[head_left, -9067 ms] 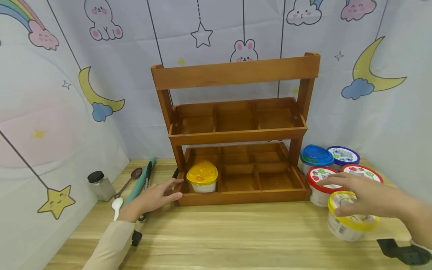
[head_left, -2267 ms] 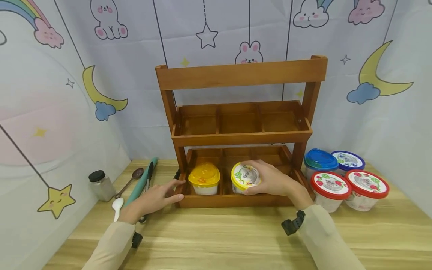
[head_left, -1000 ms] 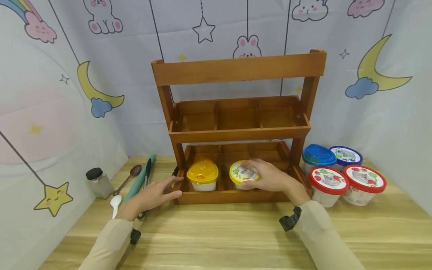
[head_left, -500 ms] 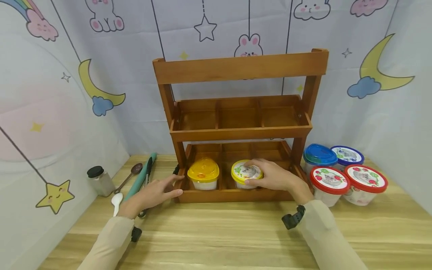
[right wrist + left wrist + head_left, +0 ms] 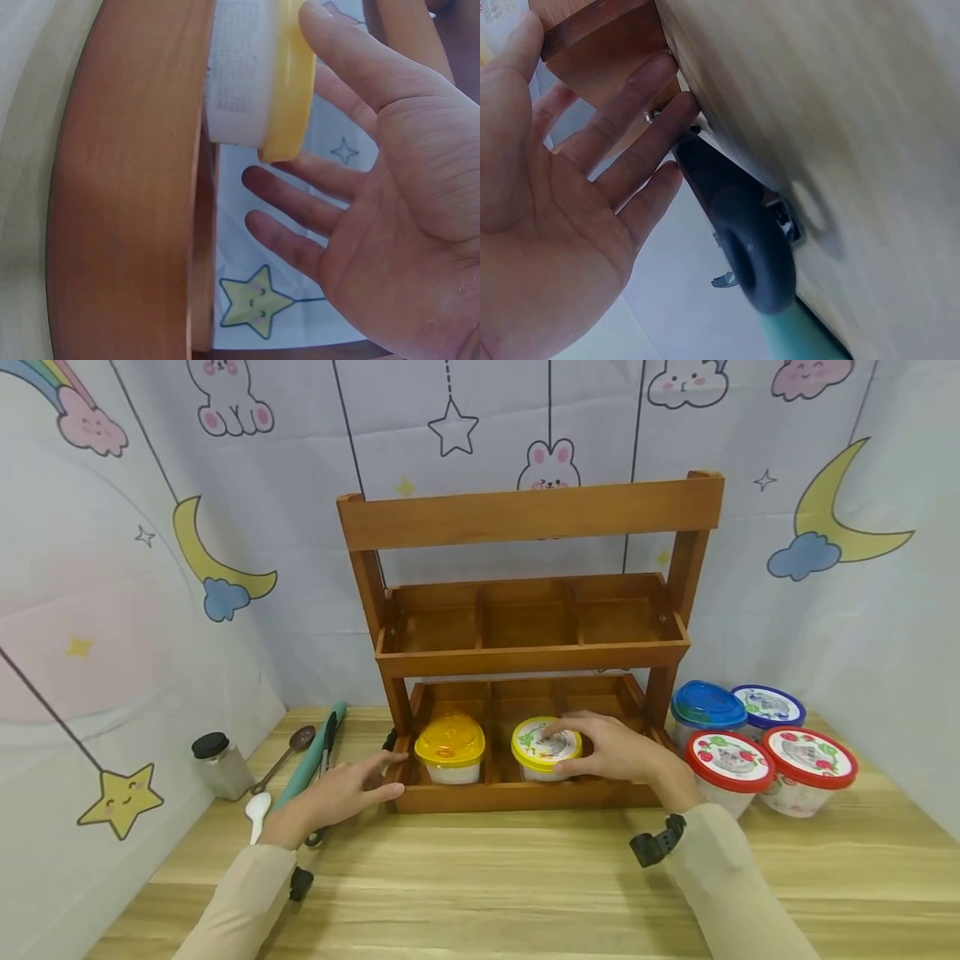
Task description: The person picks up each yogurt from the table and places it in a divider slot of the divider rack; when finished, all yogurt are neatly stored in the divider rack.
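Note:
In the head view, a tub with a yellow lid and printed top [image 5: 546,748] sits in the front middle compartment of the wooden rack [image 5: 532,795]. My right hand [image 5: 618,752] is over its right side, fingers loosely extended; in the right wrist view the thumb meets the lid's edge [image 5: 292,90], and the lower fingers are apart from it. To the left, a tub with a domed orange-yellow lid [image 5: 450,748] occupies the front left compartment. My left hand [image 5: 341,793] rests beside the rack's left end, its fingers spread and touching the wood [image 5: 607,52], holding nothing.
Right of the rack stand two red-lidded tubs [image 5: 730,764], a blue-lidded tub [image 5: 708,706] and a dark-blue-rimmed one [image 5: 768,706]. On the left lie a black-capped jar [image 5: 223,768], a brown spoon [image 5: 288,756], a white spoon [image 5: 258,810] and a teal-handled utensil [image 5: 303,777].
The yellow-lidded tub has gone from the right-hand group into the front middle compartment, tilted earlier and level now. My right hand has loosened and shifted slightly right. My left hand stays put.

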Action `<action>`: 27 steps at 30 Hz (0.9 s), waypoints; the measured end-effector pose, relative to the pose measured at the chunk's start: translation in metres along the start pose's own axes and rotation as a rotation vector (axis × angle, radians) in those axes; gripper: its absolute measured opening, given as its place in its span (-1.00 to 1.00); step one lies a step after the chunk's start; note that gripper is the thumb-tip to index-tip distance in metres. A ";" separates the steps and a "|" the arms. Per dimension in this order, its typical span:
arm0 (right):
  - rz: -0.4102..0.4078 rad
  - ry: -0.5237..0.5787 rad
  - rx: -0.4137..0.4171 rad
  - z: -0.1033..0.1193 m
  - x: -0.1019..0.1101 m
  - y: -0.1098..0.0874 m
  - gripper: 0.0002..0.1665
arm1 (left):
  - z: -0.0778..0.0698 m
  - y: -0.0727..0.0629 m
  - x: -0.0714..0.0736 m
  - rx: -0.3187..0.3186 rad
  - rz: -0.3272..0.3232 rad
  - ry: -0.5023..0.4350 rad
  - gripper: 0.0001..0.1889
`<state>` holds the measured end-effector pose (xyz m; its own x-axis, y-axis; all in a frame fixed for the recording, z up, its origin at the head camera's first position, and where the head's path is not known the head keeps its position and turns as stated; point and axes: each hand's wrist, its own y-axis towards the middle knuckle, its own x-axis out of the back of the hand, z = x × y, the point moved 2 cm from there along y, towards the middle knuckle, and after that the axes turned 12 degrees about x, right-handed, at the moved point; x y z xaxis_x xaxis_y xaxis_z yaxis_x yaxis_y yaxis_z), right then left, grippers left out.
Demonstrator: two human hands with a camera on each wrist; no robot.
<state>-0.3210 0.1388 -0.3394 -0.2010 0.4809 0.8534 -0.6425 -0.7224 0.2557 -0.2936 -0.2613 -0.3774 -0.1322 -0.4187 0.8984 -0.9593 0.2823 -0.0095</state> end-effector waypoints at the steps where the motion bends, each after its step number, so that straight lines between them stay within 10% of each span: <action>1: 0.002 -0.003 0.004 0.000 0.001 0.000 -0.41 | 0.000 0.000 0.000 0.001 -0.001 -0.001 -0.38; 27: 0.033 -0.071 -0.073 0.007 0.042 -0.048 -0.24 | 0.000 0.000 0.000 -0.007 -0.001 -0.012 -0.40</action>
<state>-0.2938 0.1903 -0.3123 -0.1719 0.4195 0.8913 -0.6893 -0.6976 0.1954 -0.2935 -0.2615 -0.3776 -0.1343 -0.4295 0.8930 -0.9577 0.2877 -0.0057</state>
